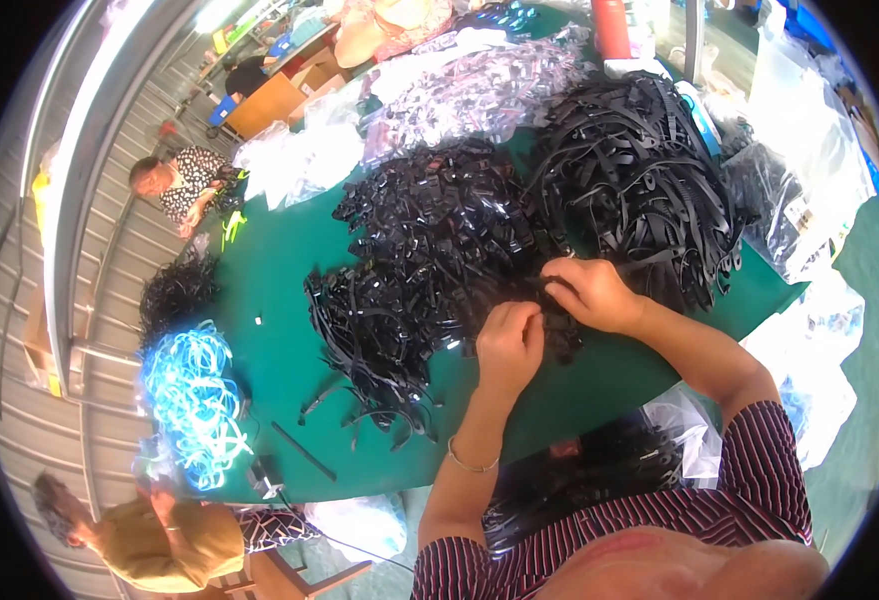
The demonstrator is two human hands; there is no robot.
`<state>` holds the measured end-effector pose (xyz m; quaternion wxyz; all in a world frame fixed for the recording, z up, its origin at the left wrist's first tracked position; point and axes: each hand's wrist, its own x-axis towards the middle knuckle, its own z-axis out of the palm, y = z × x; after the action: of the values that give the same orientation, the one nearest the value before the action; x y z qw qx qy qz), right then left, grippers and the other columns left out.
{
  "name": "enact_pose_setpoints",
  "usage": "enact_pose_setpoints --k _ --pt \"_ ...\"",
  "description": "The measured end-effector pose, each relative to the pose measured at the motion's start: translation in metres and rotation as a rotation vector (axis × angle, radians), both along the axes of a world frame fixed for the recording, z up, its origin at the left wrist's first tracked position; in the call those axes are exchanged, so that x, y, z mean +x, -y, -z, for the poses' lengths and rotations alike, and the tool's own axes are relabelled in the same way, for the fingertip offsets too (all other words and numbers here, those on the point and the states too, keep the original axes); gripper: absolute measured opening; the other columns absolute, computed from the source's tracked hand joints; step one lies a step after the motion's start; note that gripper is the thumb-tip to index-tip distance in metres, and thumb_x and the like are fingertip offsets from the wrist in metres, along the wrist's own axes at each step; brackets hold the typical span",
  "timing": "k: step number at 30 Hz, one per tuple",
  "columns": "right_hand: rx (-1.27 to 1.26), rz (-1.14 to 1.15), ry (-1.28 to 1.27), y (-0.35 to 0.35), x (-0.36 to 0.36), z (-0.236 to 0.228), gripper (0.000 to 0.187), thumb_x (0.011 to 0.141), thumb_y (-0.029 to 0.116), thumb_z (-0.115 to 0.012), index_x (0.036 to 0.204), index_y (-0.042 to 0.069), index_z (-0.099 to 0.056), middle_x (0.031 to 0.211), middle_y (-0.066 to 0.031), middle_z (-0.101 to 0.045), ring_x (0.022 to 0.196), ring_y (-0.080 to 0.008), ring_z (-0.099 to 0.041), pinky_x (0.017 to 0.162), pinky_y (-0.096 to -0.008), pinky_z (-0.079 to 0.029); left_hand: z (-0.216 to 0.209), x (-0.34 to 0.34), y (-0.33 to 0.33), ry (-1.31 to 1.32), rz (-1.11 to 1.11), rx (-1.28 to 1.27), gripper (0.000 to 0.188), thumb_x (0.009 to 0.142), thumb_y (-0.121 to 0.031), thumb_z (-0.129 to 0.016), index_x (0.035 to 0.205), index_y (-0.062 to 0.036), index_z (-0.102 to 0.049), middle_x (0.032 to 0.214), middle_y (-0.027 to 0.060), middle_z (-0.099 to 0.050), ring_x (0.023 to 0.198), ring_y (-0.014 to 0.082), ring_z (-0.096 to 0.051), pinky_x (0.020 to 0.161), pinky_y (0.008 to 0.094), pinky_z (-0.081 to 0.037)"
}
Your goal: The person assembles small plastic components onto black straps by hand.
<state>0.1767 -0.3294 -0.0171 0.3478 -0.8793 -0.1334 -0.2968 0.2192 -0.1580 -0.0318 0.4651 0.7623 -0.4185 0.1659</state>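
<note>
Black strap pieces (434, 215) lie heaped in the middle of the green worktop (589, 415), in front of the person, with loose ends trailing toward the near edge. Both hands work close together at the heap's near right side. The right hand (599, 294) has its thumb bent in against the forefinger, its grip apparently pinching a dark piece. The left hand (508, 345) is just beside it with fingers curled; its fingertips are hidden, so I cannot tell what state that grip is in.

Dark on dark makes the work hard to read, so the piece is best handled slightly clear of the heap, over bare green. A pinch near the end, one hand steadying while the other works, should give the best control. Neighbouring straps could snag, and a gentle lift is safer than a tug. The pile of long black straps (649, 180) farther right is best left undisturbed.
</note>
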Motion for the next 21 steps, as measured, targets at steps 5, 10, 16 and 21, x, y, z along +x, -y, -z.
enact_pose_setpoints --k 5,10,16,21 --pt "0.010 -0.001 -0.011 0.0009 -0.0004 -0.0005 0.021 0.078 0.011 -0.061 0.096 0.003 -0.054 0.083 -0.0155 -0.062 0.070 -0.0335 -0.061 0.060 -0.0380 -0.049 -0.0002 -0.0020 0.0004 -0.055 0.009 0.025 0.009 0.073 -0.001 -0.060 0.082 -0.0039 -0.058 0.077 0.0113 -0.058 0.070 0.0298 -0.056 0.059 0.0368 -0.046" --pt "0.017 -0.018 -0.023 0.0010 -0.0001 -0.0024 0.021 0.077 0.010 -0.061 0.095 0.004 -0.054 0.081 -0.0148 -0.061 0.069 -0.0328 -0.060 0.059 -0.0384 -0.048 -0.0016 -0.0036 0.0011 -0.082 0.008 0.042 0.010 0.073 -0.002 -0.061 0.083 -0.0040 -0.058 0.079 0.0111 -0.058 0.070 0.0292 -0.056 0.059 0.0357 -0.046" --pt "0.011 -0.018 -0.021 0.0005 -0.0002 -0.0033 0.021 0.077 0.010 -0.061 0.096 0.004 -0.053 0.081 -0.0144 -0.061 0.069 -0.0325 -0.060 0.059 -0.0379 -0.048 0.0017 -0.0011 0.0005 -0.056 0.007 0.031 0.010 0.074 -0.002 -0.061 0.083 -0.0037 -0.058 0.079 0.0121 -0.058 0.070 0.0292 -0.056 0.059 0.0360 -0.046" --pt "0.006 -0.011 -0.018 0.0009 0.0019 -0.0036 0.021 0.077 0.010 -0.061 0.096 0.004 -0.054 0.081 -0.0147 -0.062 0.070 -0.0326 -0.061 0.059 -0.0375 -0.049 -0.0032 0.0011 0.0002 -0.060 0.010 -0.008 0.007 0.076 -0.002 -0.061 0.083 -0.0021 -0.058 0.076 0.0127 -0.057 0.068 0.0301 -0.056 0.059 0.0362 -0.045"
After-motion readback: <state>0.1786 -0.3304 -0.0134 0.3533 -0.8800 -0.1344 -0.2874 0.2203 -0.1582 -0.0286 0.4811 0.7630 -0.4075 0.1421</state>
